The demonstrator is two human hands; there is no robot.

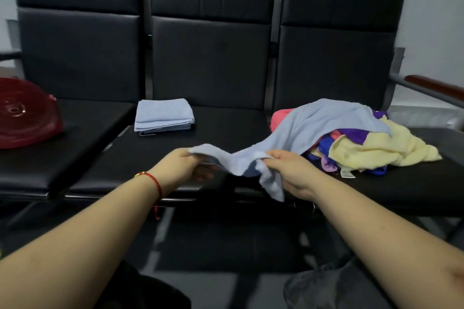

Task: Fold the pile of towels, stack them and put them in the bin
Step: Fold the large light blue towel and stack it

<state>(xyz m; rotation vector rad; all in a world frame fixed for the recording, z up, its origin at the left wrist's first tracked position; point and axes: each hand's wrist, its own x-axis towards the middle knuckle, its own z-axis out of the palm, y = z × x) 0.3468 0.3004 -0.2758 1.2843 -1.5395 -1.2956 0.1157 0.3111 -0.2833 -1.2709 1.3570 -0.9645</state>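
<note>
A light blue towel (324, 120) stretches from the top of the pile down toward me. My left hand (180, 165) grips one end of it and my right hand (288, 170) grips it a little further along, with a loose corner hanging below. The pile of unfolded towels (376, 150), yellow, purple, pink and blue, lies on the right seat. One folded light blue towel (163, 114) rests at the back left of the middle seat. A red bin (27, 118) lies on its side on the left seat.
Three black padded seats (226, 138) stand in a row with tall backrests. A wooden armrest (434, 88) juts out at the far right. Dark floor shows below the seat fronts, and my knees are at the bottom edge.
</note>
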